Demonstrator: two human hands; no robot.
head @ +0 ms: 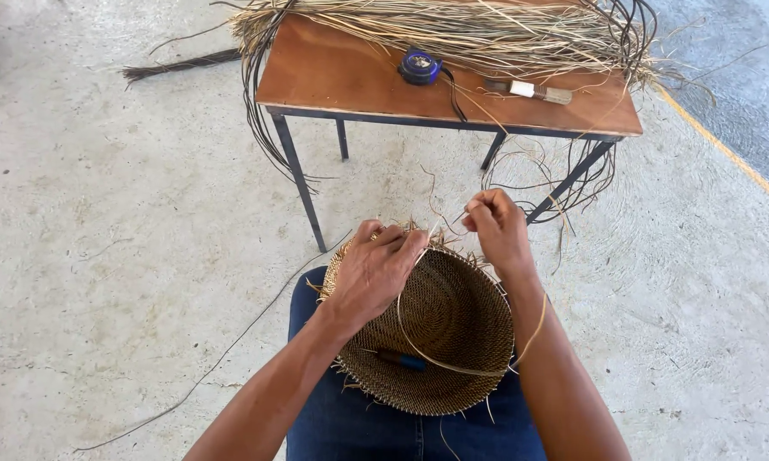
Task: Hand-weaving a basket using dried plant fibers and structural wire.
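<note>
A woven basket (pixel 440 333) is held on the lap, below the table's near edge. Its base and walls are seen completed; the rim (pixel 419 243) remains unfinished, with loose fibre ends projecting. The left hand (pixel 372 269) is closed over the rim in a firm grip. The right hand (pixel 497 229) is pinched narrowly on a thin strand (pixel 440 224). A bundle of unused reed (pixel 453 30) is lying along the table's far edge.
</note>
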